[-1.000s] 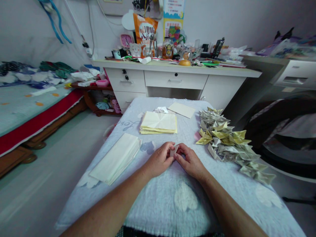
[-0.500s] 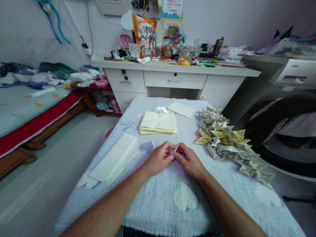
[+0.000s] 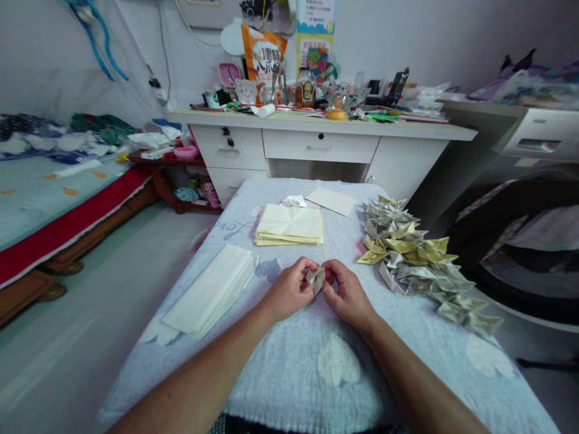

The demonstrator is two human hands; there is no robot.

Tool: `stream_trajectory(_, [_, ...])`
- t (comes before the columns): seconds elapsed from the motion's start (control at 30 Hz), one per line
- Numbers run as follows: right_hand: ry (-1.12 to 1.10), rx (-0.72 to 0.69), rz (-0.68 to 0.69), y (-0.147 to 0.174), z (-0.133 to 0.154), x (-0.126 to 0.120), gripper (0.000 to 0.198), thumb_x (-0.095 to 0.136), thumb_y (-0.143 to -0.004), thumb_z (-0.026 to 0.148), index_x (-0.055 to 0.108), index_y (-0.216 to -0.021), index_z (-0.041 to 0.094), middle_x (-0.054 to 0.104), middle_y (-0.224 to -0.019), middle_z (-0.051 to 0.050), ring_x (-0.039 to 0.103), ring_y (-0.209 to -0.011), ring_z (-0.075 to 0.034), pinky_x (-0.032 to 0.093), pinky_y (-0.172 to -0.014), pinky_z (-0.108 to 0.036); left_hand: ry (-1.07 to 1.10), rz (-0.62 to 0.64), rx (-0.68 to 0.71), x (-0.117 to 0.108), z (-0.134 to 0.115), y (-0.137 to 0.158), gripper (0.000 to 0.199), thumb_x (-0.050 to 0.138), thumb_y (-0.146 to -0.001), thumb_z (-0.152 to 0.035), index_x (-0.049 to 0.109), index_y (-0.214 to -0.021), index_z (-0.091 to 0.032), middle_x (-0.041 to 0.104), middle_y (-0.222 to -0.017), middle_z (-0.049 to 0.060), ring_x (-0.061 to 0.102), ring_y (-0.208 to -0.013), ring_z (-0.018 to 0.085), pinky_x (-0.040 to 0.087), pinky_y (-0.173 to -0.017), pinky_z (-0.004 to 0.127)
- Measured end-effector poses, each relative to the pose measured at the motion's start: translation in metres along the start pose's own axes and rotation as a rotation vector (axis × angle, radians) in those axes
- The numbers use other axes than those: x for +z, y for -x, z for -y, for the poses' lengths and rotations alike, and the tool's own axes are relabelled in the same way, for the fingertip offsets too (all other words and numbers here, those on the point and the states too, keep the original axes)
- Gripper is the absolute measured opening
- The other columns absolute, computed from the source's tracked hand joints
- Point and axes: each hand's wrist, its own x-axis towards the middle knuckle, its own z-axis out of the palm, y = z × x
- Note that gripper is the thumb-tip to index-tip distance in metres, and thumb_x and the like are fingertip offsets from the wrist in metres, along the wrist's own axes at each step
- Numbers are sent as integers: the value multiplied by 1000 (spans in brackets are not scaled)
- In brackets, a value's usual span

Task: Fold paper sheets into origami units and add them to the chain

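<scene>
Between my two hands is a small folded piece of paper (image 3: 316, 278), pale grey-white, held just above the cloth. My left hand (image 3: 294, 289) pinches its left side between thumb and fingers. On the other side, my right hand (image 3: 344, 292) has its curled fingers and thumb at the paper's right edge. Beyond them lies a stack of creased cream and yellow paper sheets (image 3: 289, 222). To the left is a pile of long folded white paper (image 3: 212, 289). Rows of folded paper pieces (image 3: 416, 253), silver-grey and yellow, spread along the right.
A pale blue patterned cloth (image 3: 280, 374) covers the table. Near its far end lie a crumpled white tissue (image 3: 294, 201) and a flat cream card (image 3: 332, 201). Behind stands a cluttered white desk (image 3: 321, 144). A bed (image 3: 54, 211) is at left, a washing machine (image 3: 538, 138) at right.
The small folded paper has turned and its folds look more opened out between my fingers. My right hand's fingers have shifted slightly at its edge.
</scene>
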Motion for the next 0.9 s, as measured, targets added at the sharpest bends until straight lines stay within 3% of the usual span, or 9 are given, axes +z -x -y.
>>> stream_trajectory(0.17, [12, -60, -15, 1, 1, 3, 36, 49, -74, 8, 54, -107, 22, 51, -95, -4, 52, -79, -16, 45, -72, -28, -49, -45, -9, 1, 6, -1, 29, 51, -76, -7, 48, -101, -19, 62, -90, -1, 63, -73, 9, 51, -68, 20])
stream_trajectory(0.47, [142, 80, -87, 0, -1, 13, 24, 52, -74, 17, 50, -97, 19, 54, -87, -3, 53, -75, -17, 43, -67, -29, -127, -103, 109, 6, 2, 0, 31, 55, -72, -6, 49, -100, -19, 61, -102, 5, 63, -89, 15, 53, -82, 29])
stream_trajectory(0.63, [232, 125, -244, 0, -4, 16, 28, 53, -74, 23, 47, -101, 18, 53, -91, -6, 53, -80, -20, 44, -68, -31, -202, -174, 171, 6, 3, 1, 36, 54, -70, -3, 48, -101, -20, 56, -114, 7, 61, -98, 18, 53, -87, 33])
stream_trajectory(0.8, [289, 148, -139, -2, -2, 16, 8, 52, -73, 23, 49, -80, 20, 53, -74, -2, 51, -68, -17, 38, -61, -28, -242, -180, 184, 6, 1, 2, 39, 53, -69, -1, 47, -102, -21, 57, -107, 5, 60, -95, 17, 53, -86, 33])
stream_trajectory(0.9, [265, 166, -99, -3, 1, 15, 9, 51, -73, 20, 50, -82, 20, 55, -72, -1, 51, -65, -16, 36, -60, -26, -307, -152, 179, 7, -2, 3, 38, 52, -69, -1, 48, -102, -20, 58, -101, 5, 60, -93, 17, 52, -85, 33])
